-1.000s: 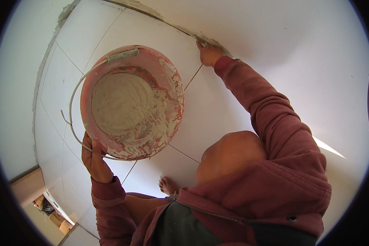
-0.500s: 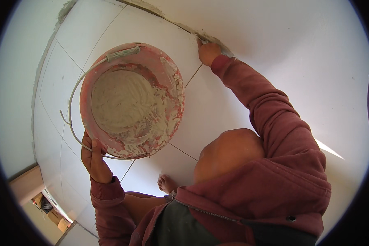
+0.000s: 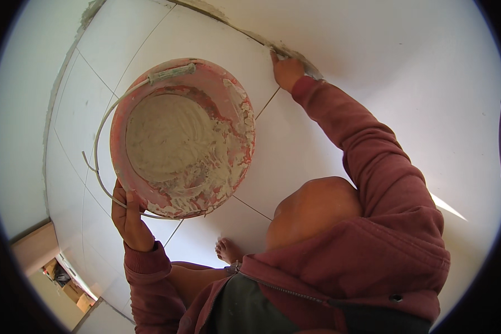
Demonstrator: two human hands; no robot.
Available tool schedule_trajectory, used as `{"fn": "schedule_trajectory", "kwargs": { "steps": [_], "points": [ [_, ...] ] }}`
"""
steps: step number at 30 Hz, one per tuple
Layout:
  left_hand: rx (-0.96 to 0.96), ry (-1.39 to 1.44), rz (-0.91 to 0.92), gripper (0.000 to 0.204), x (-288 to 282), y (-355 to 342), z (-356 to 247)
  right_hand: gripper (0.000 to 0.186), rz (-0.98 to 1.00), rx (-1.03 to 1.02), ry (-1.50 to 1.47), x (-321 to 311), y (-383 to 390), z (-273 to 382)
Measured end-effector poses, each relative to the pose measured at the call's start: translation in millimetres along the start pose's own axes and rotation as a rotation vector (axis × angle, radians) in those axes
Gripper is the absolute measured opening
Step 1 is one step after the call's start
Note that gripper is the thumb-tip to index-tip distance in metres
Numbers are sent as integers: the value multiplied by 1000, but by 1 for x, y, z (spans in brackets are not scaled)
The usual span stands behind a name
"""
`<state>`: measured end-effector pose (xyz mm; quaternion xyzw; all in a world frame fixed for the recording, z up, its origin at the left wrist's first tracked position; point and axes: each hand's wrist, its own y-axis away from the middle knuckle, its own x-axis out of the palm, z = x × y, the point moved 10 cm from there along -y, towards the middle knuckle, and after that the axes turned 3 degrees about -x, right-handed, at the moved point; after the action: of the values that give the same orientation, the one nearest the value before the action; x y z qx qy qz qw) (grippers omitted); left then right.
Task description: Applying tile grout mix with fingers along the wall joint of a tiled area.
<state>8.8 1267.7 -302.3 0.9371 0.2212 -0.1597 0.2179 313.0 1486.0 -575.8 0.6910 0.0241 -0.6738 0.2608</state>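
A red bucket, smeared with dried and wet paste, stands on the white floor tiles at centre left. Grey-beige paste fills its bottom and streaks the inner wall. Its wire handle, with a crusted grip, hangs over the left side. My left hand is closed on the bucket's near-left rim. At the far side, my right hand presses down where the tiles meet the wall, forefinger stretched out and other fingers curled. Something flat and grey shows beside its fingers, mostly hidden under the hand.
A white wall rises along the far and right side, with a rough mortar-smeared joint at its foot. Another wall stands at the left. My bare knee and foot are near the bucket. Boxes show through an opening at lower left.
My right hand stays at the floor joint with barely any shift along it. The bucket and my left hand keep their places; the whole view has moved slightly.
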Motion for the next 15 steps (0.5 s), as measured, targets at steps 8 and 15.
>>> {"fn": "schedule_trajectory", "kwargs": {
  "steps": [8,15],
  "points": [
    [-1,-32,5,32,-8,-16,-7,53,54,-39,-9,-8,-6,18],
    [12,-68,18,31,-7,-16,0,61,238,32,-161,5,-18,4]
  ]
}}
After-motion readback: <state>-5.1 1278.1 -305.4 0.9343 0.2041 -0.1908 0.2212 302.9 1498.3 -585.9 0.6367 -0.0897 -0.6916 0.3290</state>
